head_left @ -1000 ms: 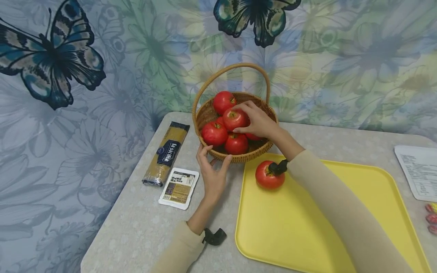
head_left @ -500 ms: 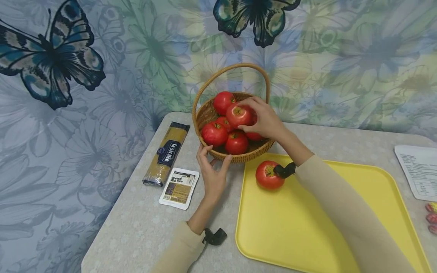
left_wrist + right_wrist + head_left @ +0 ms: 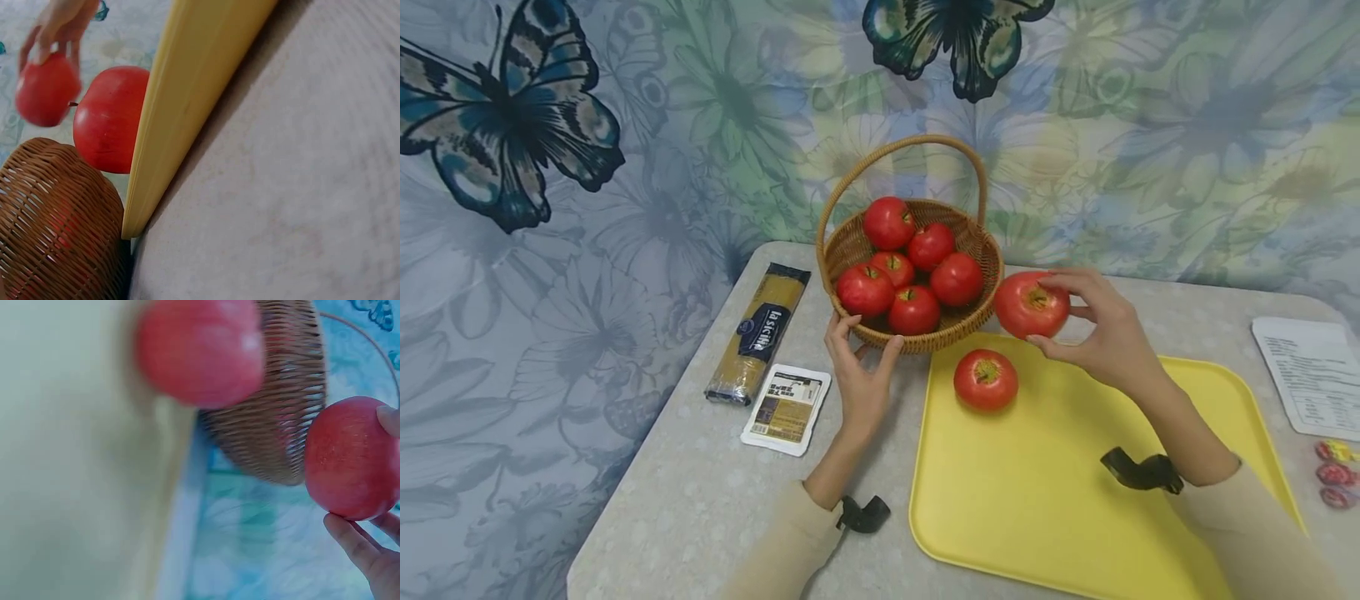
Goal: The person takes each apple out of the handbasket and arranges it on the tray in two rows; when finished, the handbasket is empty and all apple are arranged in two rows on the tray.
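My right hand holds a red apple between thumb and fingers, in the air just right of the wicker basket. In the right wrist view its fingers show against the underside of that apple. My left hand grips the basket's near rim, with the thumb and a finger on the edge. Several red apples lie inside the basket. Another apple rests on the yellow tray, near its far left corner, below the held one.
Left of the basket lie a pack of spaghetti and a flat white-edged packet. A printed sheet and small wrapped pieces are at the right. A patterned wall covering stands behind the table.
My right hand has lifted the apple out of the basket and carried it right, over the tray's far edge. The left hand stays on the basket rim.
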### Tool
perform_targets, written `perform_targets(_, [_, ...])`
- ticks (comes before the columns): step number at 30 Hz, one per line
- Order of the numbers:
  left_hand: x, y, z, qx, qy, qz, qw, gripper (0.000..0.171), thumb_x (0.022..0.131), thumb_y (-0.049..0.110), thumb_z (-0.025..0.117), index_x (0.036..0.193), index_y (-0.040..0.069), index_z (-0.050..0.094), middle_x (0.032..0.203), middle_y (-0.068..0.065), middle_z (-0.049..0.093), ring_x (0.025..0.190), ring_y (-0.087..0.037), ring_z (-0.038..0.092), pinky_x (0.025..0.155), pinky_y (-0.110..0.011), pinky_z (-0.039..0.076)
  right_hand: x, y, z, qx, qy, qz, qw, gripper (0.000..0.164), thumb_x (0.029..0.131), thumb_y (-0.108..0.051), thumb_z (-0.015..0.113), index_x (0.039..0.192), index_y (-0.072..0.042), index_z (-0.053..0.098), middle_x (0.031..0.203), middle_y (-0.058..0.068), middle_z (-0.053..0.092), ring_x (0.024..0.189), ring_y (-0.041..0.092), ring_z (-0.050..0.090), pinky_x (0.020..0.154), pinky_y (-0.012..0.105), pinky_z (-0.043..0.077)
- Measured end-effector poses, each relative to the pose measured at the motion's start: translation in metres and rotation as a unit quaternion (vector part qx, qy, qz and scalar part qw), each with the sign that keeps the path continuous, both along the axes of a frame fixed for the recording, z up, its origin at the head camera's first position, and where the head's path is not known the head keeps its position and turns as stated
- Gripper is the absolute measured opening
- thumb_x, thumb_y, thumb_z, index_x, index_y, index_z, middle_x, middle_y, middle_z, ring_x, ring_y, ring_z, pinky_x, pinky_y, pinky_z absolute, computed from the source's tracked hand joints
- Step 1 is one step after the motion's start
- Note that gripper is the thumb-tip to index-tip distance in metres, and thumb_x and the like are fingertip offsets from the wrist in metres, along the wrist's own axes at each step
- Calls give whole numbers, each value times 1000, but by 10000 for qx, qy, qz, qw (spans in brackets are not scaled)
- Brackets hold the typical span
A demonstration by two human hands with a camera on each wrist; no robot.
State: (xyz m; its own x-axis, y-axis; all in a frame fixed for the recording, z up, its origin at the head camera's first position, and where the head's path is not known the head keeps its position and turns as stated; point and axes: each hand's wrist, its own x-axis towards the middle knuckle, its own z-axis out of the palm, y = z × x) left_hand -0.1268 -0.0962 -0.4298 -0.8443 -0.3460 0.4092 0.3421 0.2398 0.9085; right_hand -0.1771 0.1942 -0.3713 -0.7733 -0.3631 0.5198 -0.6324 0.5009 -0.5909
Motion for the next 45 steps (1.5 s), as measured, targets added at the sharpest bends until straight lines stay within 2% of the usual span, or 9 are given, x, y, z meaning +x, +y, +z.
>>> perform_targets(6, [2,-4,-1,7,-49,113,9999,59,89,15,73,131,-6,38,156,-25,17,144,-31,24,100,-58,43,23,29,-40,420,-461,-104,9980,73,63,0,90,128,-10,58,129,7,55,116,-9,45,81,4,46])
perform_targets(12, [3,-7,-1,20,-82,118,9999,60,89,15,73,132,-5,37,156,-25,16,144,-33,23,101,-58,42,38,39,-67,621,-841,1,9945,73,65,-8,91,128,-15,57,127,3,56,112,-6,48,77,19,56])
perform_targets(16, [3,-7,0,11,-83,79,9999,60,90,16,72,132,-6,36,156,-25,14,145,-33,21,101,-58,41,43,41,-74,661,-973,28,9931,71,66,-11,91,128,-16,57,126,3,57,110,-3,50,75,30,59])
perform_targets(20, [3,-5,0,48,-72,62,9999,60,89,14,73,132,-6,36,156,-25,15,145,-33,21,101,-58,41,47,43,-77,758,-1041,46,9917,71,67,-11,91,129,-15,57,127,5,55,109,-1,50,75,29,59])
perform_targets(23, [3,-3,0,75,-58,25,10000,60,89,13,73,132,-7,37,155,-25,15,145,-33,21,101,-59,41,50,44,-75,926,-998,74,9907,71,68,-10,90,129,-12,55,126,7,55,110,10,54,77,32,59])
perform_targets(27, [2,-1,0,88,-47,-21,9999,59,89,12,73,132,-7,37,156,-25,15,145,-33,21,101,-60,40,50,43,-63,1276,-881,115,9878,72,69,-13,89,131,-9,53,130,16,50,114,32,54,85,53,54])
perform_targets(31, [0,0,0,85,-18,-48,10000,59,89,14,72,132,-6,37,156,-24,15,145,-31,22,102,-59,40,37,30,-40,1257,-640,266,9896,74,71,-13,88,135,-10,51,139,20,43,125,41,47,92,63,46])
perform_targets(37, [0,1,1,81,-10,-34,10000,56,89,13,73,130,-6,39,155,-25,16,145,-32,21,102,-58,41,-1,-25,2,645,-319,1089,9914,69,74,-12,86,135,-11,54,143,12,45,131,27,43,99,50,46])
perform_targets(45, [-1,1,-2,156,19,-40,9999,55,88,12,73,129,-7,40,155,-24,16,146,-31,20,102,-57,42,-57,-122,15,167,-1295,1947,9721,61,84,-25,79,137,-13,52,137,10,48,125,31,51,97,49,50])
